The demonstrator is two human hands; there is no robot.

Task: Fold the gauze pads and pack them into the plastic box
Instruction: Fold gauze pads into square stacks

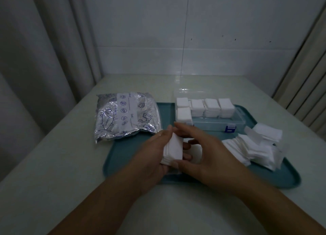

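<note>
Over a teal tray (123, 166), both hands are squaring a small stack of gauze pads (173, 151) — the left hand (151, 157) cupping it from beneath, the right hand (202, 157) pinching its edges, likely readying it for packing. Behind, the clear plastic box (234, 123) is holding five folded stacks; loose pads (254, 148) are waiting at right.

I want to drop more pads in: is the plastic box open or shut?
Open. The plastic box shows folded gauze stacks uncovered, its clear lid tipped back behind them.
</note>
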